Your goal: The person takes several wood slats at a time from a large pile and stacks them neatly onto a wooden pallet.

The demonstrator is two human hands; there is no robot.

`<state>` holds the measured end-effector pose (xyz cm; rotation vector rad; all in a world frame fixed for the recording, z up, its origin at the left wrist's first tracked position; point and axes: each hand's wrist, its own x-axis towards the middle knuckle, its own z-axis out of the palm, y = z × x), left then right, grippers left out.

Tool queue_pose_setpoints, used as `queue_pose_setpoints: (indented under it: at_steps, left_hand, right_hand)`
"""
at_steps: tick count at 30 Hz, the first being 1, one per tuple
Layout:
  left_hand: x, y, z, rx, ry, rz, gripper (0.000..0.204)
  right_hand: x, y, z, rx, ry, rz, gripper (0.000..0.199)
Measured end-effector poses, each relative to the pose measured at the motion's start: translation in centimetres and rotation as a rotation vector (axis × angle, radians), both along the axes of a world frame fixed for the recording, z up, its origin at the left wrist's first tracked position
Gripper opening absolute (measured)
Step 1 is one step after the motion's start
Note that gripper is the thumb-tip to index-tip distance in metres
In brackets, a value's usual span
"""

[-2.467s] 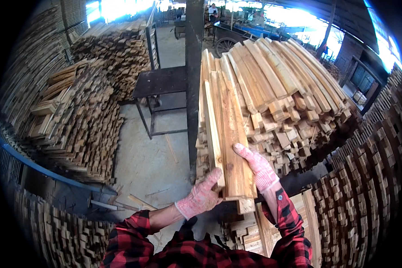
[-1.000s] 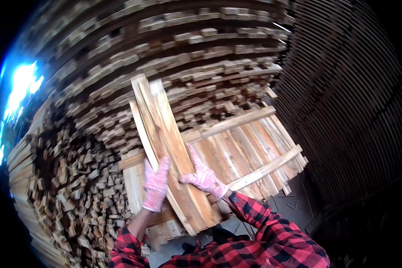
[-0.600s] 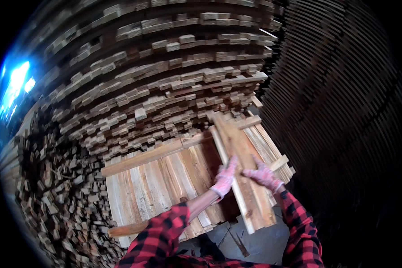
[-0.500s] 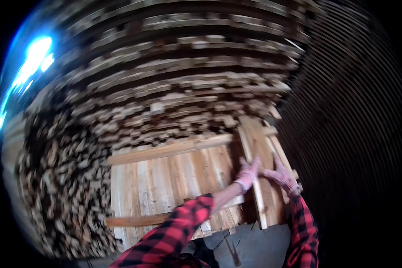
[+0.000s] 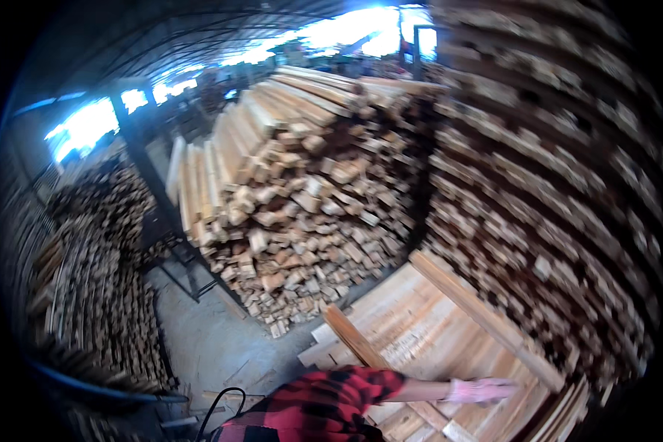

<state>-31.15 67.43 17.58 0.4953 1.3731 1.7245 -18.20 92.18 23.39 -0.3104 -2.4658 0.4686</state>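
My left hand point(image 5: 482, 390), in a pink and white glove, reaches across a platform of pale planks laid side by side point(image 5: 427, 324). Its fingers look stretched out and flat over the planks, somewhat blurred, with nothing seen in them. A long wooden batten point(image 5: 486, 309) runs along the platform's far right side. Another, browner batten point(image 5: 355, 337) runs along the near left side and passes under my plaid-sleeved forearm. Loose narrow boards point(image 5: 563, 416) lie beyond my fingertips at the lower right. My right hand is out of view.
A tall stack of layered planks point(image 5: 530, 184) rises close on the right. Behind the platform stands a big heap of cut timber point(image 5: 309, 199). More stacked wood point(image 5: 99, 295) and a dark post point(image 5: 147, 169) are at left. Scraps lie on the concrete floor point(image 5: 199, 331).
My view has swung left, bringing the timber heap and floor into sight. My hands were together at a wide board; now the left is over the planks and the right has left the view.
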Motion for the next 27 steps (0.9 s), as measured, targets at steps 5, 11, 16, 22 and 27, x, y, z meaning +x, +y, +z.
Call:
queue_pose_setpoints:
  at_steps: [5,11,16,22,27]
  left_hand:
    - [1.3,-27.6,2.7,-0.035,-0.148,0.463,0.087]
    - [10.8,-52.1,7.1,0.371,-0.263,1.323,0.09]
    - [20.6,-69.9,5.8,0.234,-0.112,2.122,0.075]
    - [18.3,-88.1,14.2,0.32,0.122,2.305,0.032]
    - [14.4,-102.4,15.9,0.189,0.112,1.935,0.039]
  right_hand:
    - [-5.7,-15.8,3.3,-0.068,0.067,0.437,0.095]
    - [-8.2,-37.9,6.1,-0.18,-0.001,1.021,0.092]
    - [-6.5,-56.8,7.9,-0.208,-0.057,1.5,0.089]
    - [-7.8,-73.8,11.9,-0.504,-0.251,1.728,0.084]
    - [-9.4,-87.9,18.1,-0.541,-0.197,1.728,0.077]
